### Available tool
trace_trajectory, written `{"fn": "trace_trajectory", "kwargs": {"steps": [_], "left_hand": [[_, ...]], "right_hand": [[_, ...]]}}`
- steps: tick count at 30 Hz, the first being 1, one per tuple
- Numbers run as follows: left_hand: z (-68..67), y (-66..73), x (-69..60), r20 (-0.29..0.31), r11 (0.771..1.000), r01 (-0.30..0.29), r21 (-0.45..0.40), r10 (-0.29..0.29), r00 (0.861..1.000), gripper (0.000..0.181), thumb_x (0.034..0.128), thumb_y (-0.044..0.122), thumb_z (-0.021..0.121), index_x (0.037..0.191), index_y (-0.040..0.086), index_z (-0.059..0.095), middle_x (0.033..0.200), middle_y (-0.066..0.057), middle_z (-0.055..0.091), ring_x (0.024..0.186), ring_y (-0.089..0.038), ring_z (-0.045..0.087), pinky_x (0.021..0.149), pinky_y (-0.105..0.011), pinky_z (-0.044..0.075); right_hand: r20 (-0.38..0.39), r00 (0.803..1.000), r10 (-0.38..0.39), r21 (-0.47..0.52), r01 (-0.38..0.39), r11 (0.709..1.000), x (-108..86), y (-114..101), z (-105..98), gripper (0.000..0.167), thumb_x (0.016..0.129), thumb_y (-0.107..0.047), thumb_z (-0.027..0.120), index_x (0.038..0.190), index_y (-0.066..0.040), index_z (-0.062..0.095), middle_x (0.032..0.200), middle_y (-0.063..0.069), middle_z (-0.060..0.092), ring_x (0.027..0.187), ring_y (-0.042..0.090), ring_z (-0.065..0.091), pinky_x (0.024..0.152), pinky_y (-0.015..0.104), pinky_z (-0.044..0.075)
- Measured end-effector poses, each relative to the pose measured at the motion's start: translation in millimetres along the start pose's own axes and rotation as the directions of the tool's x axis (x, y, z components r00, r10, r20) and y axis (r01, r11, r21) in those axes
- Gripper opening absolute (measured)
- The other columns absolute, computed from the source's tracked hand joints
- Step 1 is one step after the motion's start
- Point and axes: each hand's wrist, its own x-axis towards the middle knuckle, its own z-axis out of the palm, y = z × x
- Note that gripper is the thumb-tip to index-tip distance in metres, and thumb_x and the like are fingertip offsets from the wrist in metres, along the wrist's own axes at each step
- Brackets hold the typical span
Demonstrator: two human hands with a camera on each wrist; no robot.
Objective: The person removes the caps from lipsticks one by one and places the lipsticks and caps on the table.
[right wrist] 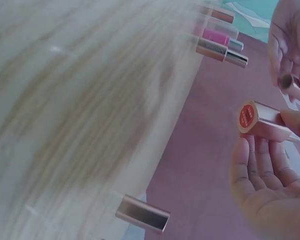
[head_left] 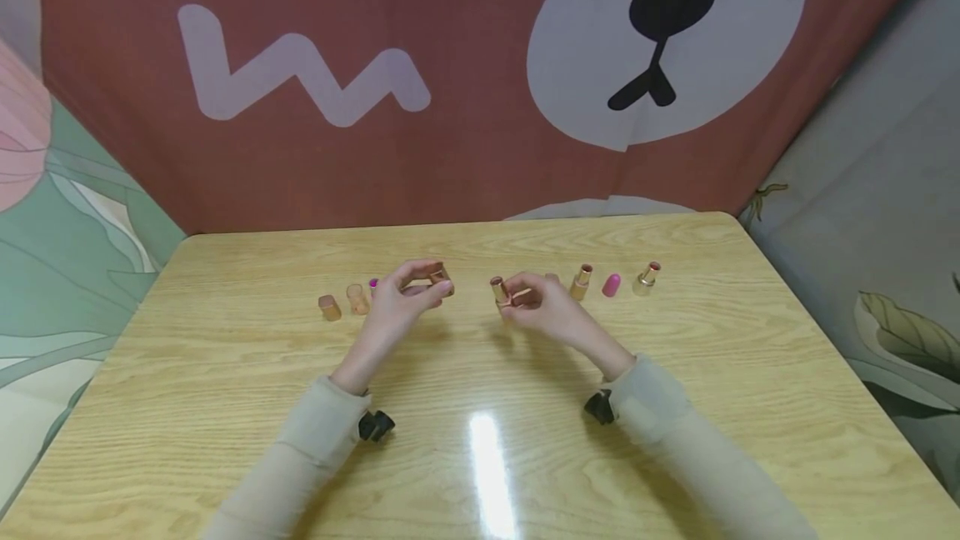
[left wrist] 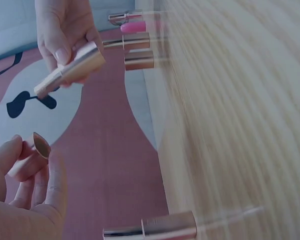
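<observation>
My left hand (head_left: 397,294) holds a small rose-gold lipstick cap (left wrist: 29,162) between thumb and fingers, above the table. Its hollow mouth shows in the left wrist view. In my right hand (head_left: 551,309) is an uncapped rose-gold lipstick (left wrist: 75,67), pinched by the thumb and fingers. A round red label (right wrist: 247,116) marks its base in the right wrist view. Cap and lipstick are apart, with a gap between the hands. Behind my right hand, another rose-gold cap (right wrist: 142,214) stands on the table, mostly hidden in the head view.
Left of my left hand stand a rose-gold cap (head_left: 329,307), a clear cap (head_left: 357,299) and a magenta lipstick (right wrist: 216,37). Rightward stand an uncapped gold lipstick (head_left: 581,282), a pink cap (head_left: 611,285) and a clear-based lipstick (head_left: 647,278). A printed cloth (head_left: 480,107) hangs behind the wooden table (head_left: 420,457).
</observation>
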Motion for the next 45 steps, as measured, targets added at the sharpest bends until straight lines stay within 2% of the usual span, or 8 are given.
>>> {"fn": "trace_trajectory", "kwargs": {"steps": [4,11,18,26,29,35,40,45], "left_hand": [[-7.4,0.0,-1.8,0.016,1.0,0.011,0.009,-0.011,1.0,0.043,0.0905,0.018,0.066,0.13,0.01,0.053,0.125,-0.011,0.057,0.09,-0.002,0.065,0.095,-0.042,0.053],[-21.8,-2.3,-3.1,0.018,0.998,-0.013,0.069,0.012,1.0,0.045,0.0902,0.021,0.067,0.131,0.011,0.052,0.129,-0.013,0.056,0.1,-0.01,0.065,0.089,-0.036,0.055],[-36.7,-1.2,-5.3,-0.036,0.99,-0.039,0.135,0.044,0.998,0.043,0.0904,0.024,0.067,0.129,0.011,0.055,0.113,-0.006,0.062,0.084,0.002,0.064,0.078,-0.023,0.052],[-58.9,-3.2,-9.4,-0.095,0.981,-0.006,0.192,0.025,0.995,0.049,0.0921,0.037,0.062,0.134,0.013,0.053,0.118,-0.009,0.061,0.09,0.001,0.063,0.072,-0.022,0.052],[-68.5,-2.9,-12.9,-0.132,0.97,0.008,0.245,0.025,0.991,0.052,0.0914,0.042,0.062,0.134,0.014,0.053,0.113,0.002,0.06,0.093,0.006,0.058,0.074,-0.018,0.048],[-89.9,-3.2,-16.7,-0.178,0.96,0.004,0.279,0.047,0.983,0.052,0.0899,0.041,0.064,0.131,0.012,0.055,0.099,0.025,0.058,0.093,0.007,0.055,0.071,-0.013,0.047],[-107.7,-4.9,-19.1,-0.182,0.958,-0.011,0.286,0.066,0.981,0.05,0.0897,0.037,0.066,0.13,0.008,0.055,0.101,0.028,0.057,0.097,0.009,0.055,0.081,-0.007,0.046],[-122.9,-8.6,-21.2,-0.191,0.955,0.0,0.296,0.06,0.98,0.051,0.0898,0.034,0.066,0.131,0.008,0.052,0.101,0.025,0.057,0.093,0.012,0.057,0.079,-0.006,0.047]], "right_hand": [[-0.012,0.999,0.038,0.007,-0.037,0.999,-1.0,2,-6,0.03,0.088,-0.007,0.065,0.115,0.005,0.058,0.115,0.023,0.063,0.105,0.033,0.064,0.084,0.032,0.057],[-0.013,0.997,0.078,0.043,-0.077,0.996,-3.6,1,-19,0.039,0.09,-0.01,0.065,0.125,0.001,0.053,0.121,0.022,0.06,0.111,0.035,0.062,0.085,0.034,0.057],[-0.074,0.995,0.065,0.044,-0.062,0.997,-6.3,-3,-32,0.037,0.09,-0.011,0.066,0.124,0.0,0.055,0.118,0.022,0.063,0.108,0.033,0.063,0.087,0.036,0.054],[-0.108,0.992,0.061,0.03,-0.058,0.998,-9.3,-1,-44,0.035,0.093,-0.017,0.063,0.124,-0.002,0.055,0.117,0.019,0.062,0.107,0.028,0.062,0.087,0.03,0.05],[-0.118,0.992,0.051,0.011,-0.05,0.999,-10.9,-1,-49,0.035,0.093,-0.018,0.063,0.123,-0.001,0.055,0.117,0.019,0.062,0.107,0.026,0.061,0.087,0.028,0.05],[-0.135,0.989,0.068,-0.005,-0.069,0.998,-13.6,0,-61,0.034,0.093,-0.018,0.063,0.122,-0.001,0.055,0.117,0.019,0.061,0.099,0.014,0.059,0.078,0.026,0.051],[-0.159,0.982,0.097,-0.05,-0.106,0.993,-17.5,0,-73,0.041,0.094,-0.021,0.062,0.128,-0.002,0.052,0.121,0.017,0.06,0.105,0.018,0.059,0.084,0.025,0.048],[-0.178,0.972,0.156,-0.039,-0.165,0.986,-23.1,1,-86,0.046,0.094,-0.027,0.062,0.132,-0.005,0.049,0.126,0.017,0.056,0.115,0.029,0.055,0.074,0.027,0.05]]}}
